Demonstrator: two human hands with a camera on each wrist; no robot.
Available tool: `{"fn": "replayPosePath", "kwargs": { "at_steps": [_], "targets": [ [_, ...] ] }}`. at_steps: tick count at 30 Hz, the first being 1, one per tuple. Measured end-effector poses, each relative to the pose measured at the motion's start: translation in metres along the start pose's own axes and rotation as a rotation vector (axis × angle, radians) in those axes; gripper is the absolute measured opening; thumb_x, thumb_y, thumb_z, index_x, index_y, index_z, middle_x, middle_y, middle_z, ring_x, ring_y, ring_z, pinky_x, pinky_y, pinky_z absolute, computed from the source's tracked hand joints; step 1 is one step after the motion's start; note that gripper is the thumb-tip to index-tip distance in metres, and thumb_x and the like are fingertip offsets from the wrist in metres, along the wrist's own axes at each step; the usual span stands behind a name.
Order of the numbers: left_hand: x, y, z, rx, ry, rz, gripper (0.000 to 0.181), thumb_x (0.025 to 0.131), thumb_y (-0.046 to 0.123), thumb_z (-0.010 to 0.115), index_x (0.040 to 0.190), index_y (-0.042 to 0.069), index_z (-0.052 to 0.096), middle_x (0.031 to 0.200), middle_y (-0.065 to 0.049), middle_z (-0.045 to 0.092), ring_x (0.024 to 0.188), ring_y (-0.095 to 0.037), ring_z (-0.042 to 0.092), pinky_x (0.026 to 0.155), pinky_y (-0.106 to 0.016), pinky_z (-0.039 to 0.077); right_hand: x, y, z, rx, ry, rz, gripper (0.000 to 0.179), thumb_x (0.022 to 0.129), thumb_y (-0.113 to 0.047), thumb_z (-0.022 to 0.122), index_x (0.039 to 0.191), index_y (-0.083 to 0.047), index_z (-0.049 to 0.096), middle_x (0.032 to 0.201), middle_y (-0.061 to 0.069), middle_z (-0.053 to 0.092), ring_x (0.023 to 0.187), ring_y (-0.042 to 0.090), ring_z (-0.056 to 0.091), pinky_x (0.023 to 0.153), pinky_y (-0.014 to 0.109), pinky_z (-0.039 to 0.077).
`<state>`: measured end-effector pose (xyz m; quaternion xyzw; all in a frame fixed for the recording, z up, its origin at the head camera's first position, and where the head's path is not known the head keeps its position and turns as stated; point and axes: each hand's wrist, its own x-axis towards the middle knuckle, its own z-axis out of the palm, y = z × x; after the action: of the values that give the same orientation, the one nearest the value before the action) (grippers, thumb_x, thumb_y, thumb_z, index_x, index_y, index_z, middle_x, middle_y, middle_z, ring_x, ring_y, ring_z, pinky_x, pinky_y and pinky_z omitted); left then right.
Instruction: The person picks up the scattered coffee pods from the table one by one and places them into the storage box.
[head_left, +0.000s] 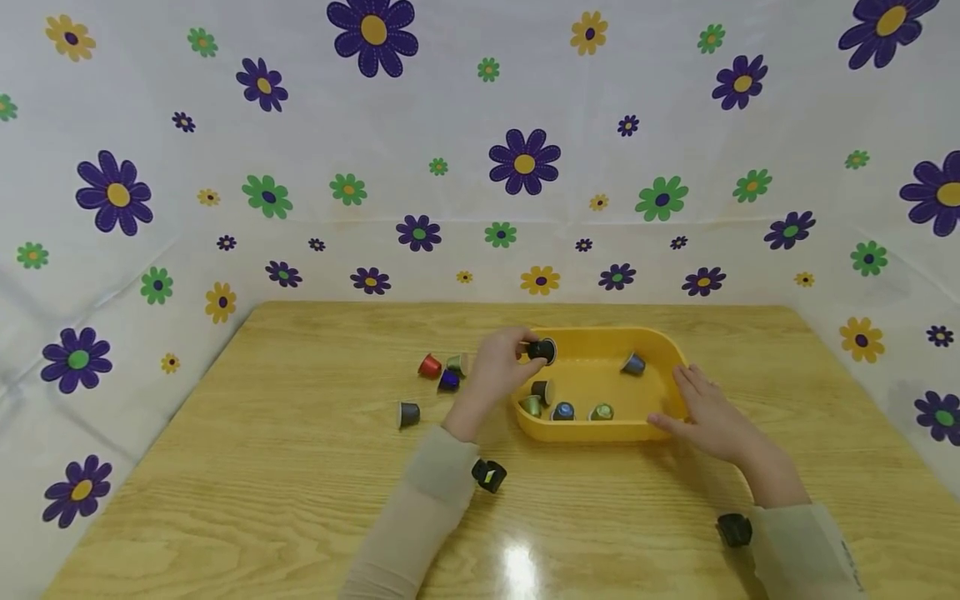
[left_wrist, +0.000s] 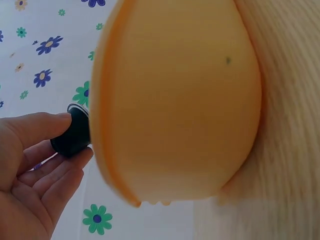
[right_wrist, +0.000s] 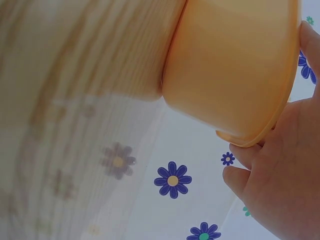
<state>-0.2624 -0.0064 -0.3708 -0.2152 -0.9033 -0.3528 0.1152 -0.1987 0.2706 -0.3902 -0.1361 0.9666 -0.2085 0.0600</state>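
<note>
My left hand (head_left: 498, 367) pinches a dark coffee capsule (head_left: 542, 351) between thumb and fingers, over the left end of a yellow tray (head_left: 585, 431). In the left wrist view the capsule (left_wrist: 73, 131) shows its pale rim, close beside the tray's edge. My right hand (head_left: 708, 417) rests on the tray's right end, its fingers along the side rim and its thumb at the front edge. Inside the tray lie a black capsule (head_left: 542, 391), a green one (head_left: 531, 406), a blue one (head_left: 563, 412), a light green one (head_left: 602, 412) and a slate-blue one (head_left: 633, 363).
Left of the tray, on the wooden table (head_left: 300, 467), lie a red capsule (head_left: 429, 366), a pale green one (head_left: 457, 363), a deep blue one (head_left: 448, 382) and a dark grey one (head_left: 408, 414). A flowered cloth (head_left: 450, 108) hangs behind the table and along both sides.
</note>
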Motion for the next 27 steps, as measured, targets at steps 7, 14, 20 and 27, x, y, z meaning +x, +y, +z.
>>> {"fn": "replayPosePath", "kwargs": {
  "at_steps": [7, 14, 20, 27],
  "targets": [
    [0.005, 0.007, 0.014, -0.003, -0.078, 0.014, 0.023, 0.071, 0.022, 0.059, 0.089, 0.009, 0.054, 0.085, 0.0, 0.054, 0.074, -0.014, 0.049, 0.06, -0.022, 0.039, 0.001, 0.001, 0.0, -0.006, -0.014, 0.024, 0.086, 0.072, -0.056, 0.037, 0.124, 0.005, 0.004, 0.127, 0.023, 0.0, 0.113, 0.037, -0.001, 0.085, 0.05, 0.006],
    [0.009, 0.012, 0.026, 0.101, -0.143, 0.057, 0.022, 0.07, 0.024, 0.059, 0.088, 0.011, 0.054, 0.084, 0.002, 0.054, 0.076, -0.011, 0.051, 0.061, -0.02, 0.04, 0.0, 0.002, 0.0, -0.01, -0.01, 0.016, 0.086, 0.072, -0.055, 0.037, 0.124, 0.005, 0.004, 0.127, 0.023, 0.0, 0.113, 0.036, -0.001, 0.086, 0.05, 0.007],
    [0.009, 0.018, 0.032, 0.122, -0.198, 0.068, 0.022, 0.071, 0.022, 0.058, 0.09, 0.011, 0.054, 0.085, 0.002, 0.053, 0.076, -0.011, 0.05, 0.062, -0.018, 0.04, 0.0, 0.002, 0.0, -0.011, -0.004, 0.006, 0.086, 0.072, -0.055, 0.037, 0.125, 0.004, 0.004, 0.127, 0.022, 0.001, 0.113, 0.034, -0.001, 0.086, 0.05, 0.007],
    [0.012, 0.022, 0.037, 0.166, -0.248, 0.07, 0.019, 0.073, 0.021, 0.056, 0.089, 0.012, 0.053, 0.084, 0.003, 0.052, 0.071, -0.007, 0.047, 0.058, -0.017, 0.039, 0.001, 0.002, 0.0, -0.008, -0.003, 0.007, 0.085, 0.072, -0.055, 0.037, 0.125, 0.004, 0.005, 0.128, 0.021, 0.001, 0.113, 0.034, -0.002, 0.086, 0.05, 0.007]
  ]
}}
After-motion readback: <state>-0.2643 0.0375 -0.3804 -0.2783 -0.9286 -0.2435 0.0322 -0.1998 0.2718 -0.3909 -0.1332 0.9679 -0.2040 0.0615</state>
